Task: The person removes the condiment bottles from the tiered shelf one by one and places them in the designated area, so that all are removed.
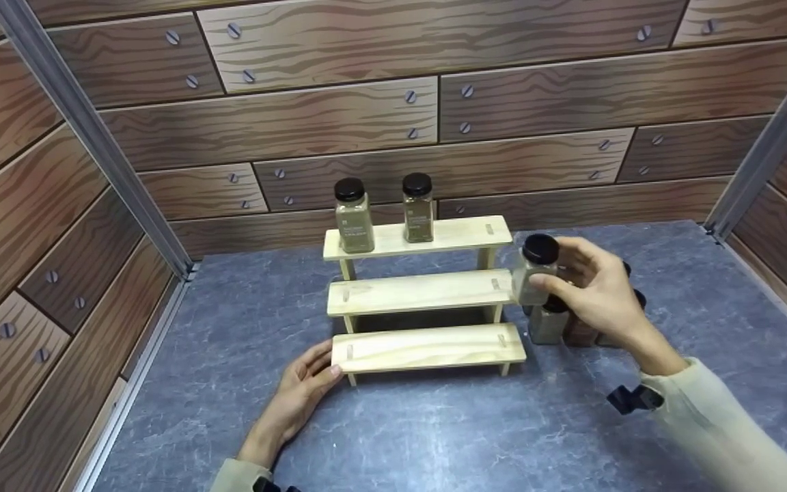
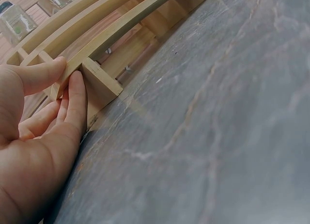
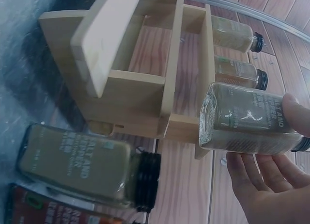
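My right hand (image 1: 602, 290) holds a spice jar (image 1: 532, 273) with a black lid, raised just right of the middle tier of a wooden three-step rack (image 1: 427, 348). In the right wrist view, thumb and fingers grip this glass jar (image 3: 247, 117) near its lid; the label reads "salt and pepper" in part. My left hand (image 1: 301, 389) pinches the left end of the rack's lowest step, thumb above and fingers below, as the left wrist view shows on the board (image 2: 72, 71). Two filled jars, one at the left (image 1: 354, 222) and one near the middle (image 1: 419, 212), stand on the top step.
Several more jars (image 1: 549, 321) stand on the grey marbled table (image 1: 393, 437) to the rack's right, partly hidden by my right hand. One label there is red (image 3: 43, 207). Wood-patterned walls (image 1: 339, 109) with metal corner posts (image 1: 769, 157) enclose the back and sides.
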